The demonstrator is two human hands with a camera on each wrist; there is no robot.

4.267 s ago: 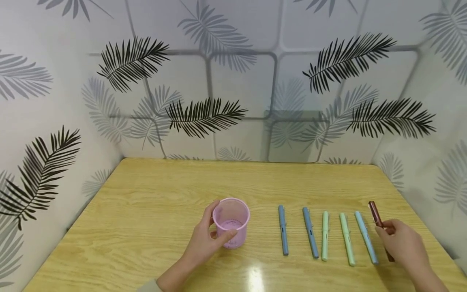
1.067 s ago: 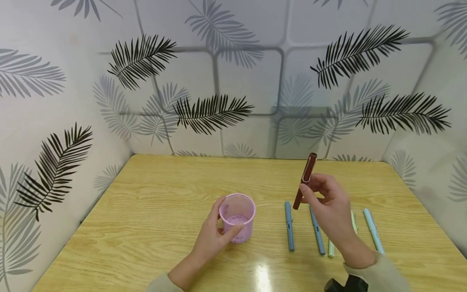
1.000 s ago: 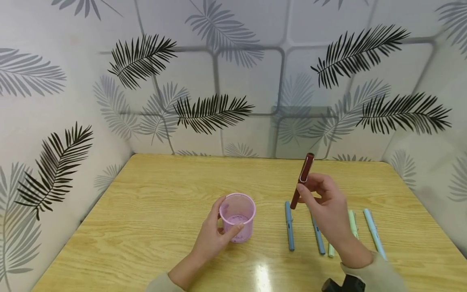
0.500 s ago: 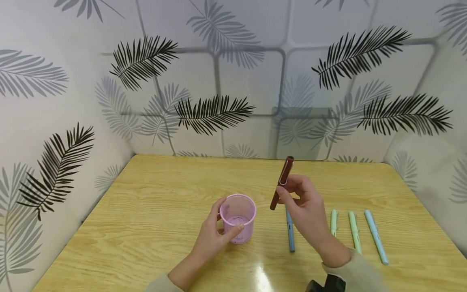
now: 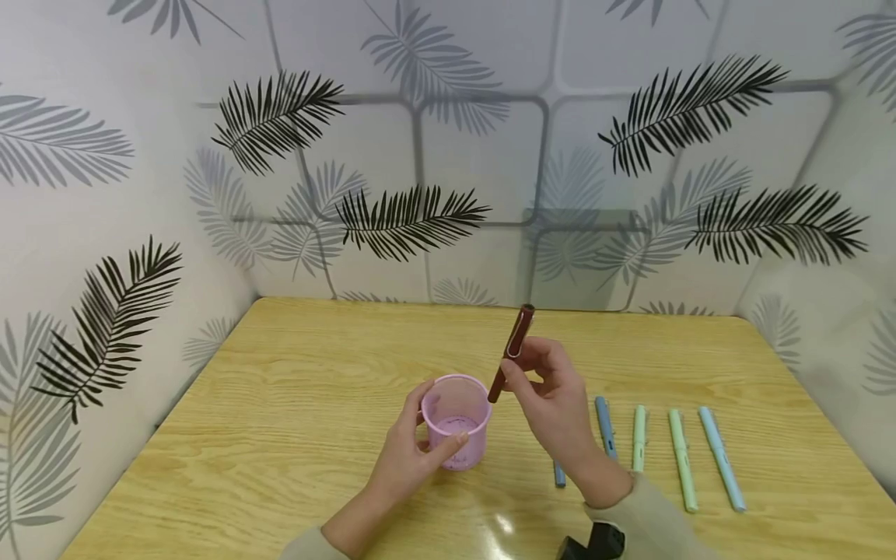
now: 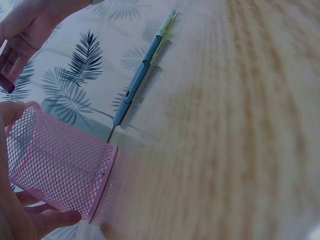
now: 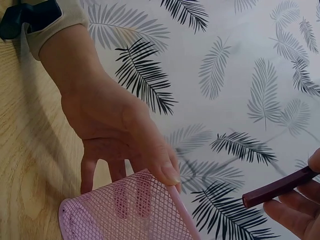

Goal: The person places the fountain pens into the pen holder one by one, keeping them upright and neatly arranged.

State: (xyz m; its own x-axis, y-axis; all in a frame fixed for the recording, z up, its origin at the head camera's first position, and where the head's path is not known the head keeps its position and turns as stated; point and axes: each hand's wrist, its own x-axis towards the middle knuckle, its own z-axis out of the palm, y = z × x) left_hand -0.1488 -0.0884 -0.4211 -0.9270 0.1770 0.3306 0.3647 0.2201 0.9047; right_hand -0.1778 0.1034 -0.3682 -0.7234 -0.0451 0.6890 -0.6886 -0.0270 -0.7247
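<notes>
A pink mesh pen cup [image 5: 458, 447] stands upright on the table, its inside bare in the head view. My left hand [image 5: 406, 467] grips its left side, thumb near the front of the rim. My right hand [image 5: 556, 400] pinches a dark red capped pen [image 5: 516, 338], clip end up and tilted. The pen's lower end is in the air beside the cup's right rim, seen also in the right wrist view as the pen [image 7: 280, 189] off the cup's mesh wall [image 7: 135, 200].
Right of the cup lie a blue pen [image 5: 559, 474], mostly hidden by my right hand, another blue pen [image 5: 605, 428], two green pens [image 5: 640, 435] and a light blue pen [image 5: 722, 459]. A leaf-patterned wall [image 5: 462, 264] borders the wooden table [image 5: 315, 373] at the back.
My right hand has picked the dark red pen up from the table's right side and carried it left, over the other pens, to the cup. The left hand stays on the cup.
</notes>
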